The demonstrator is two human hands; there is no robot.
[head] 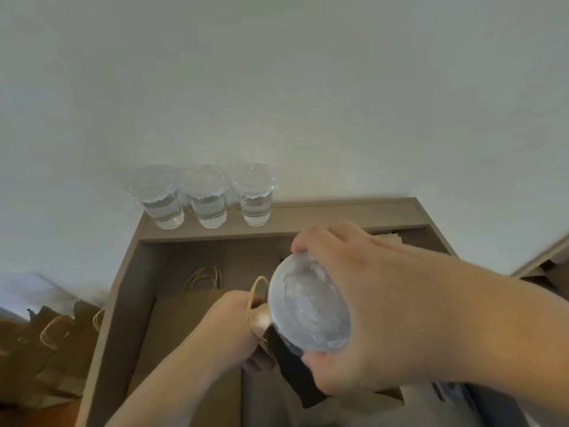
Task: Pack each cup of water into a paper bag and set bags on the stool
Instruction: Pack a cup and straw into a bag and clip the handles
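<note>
Shelf edge: three cups; right hand grips cup, left hand holds bag.

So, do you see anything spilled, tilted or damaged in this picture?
Nothing stands out. The three cups on the ledge stand upright and covered, and no water shows around them. The right hand holds a lidded cup above the paper bag that the left hand holds open.
</note>
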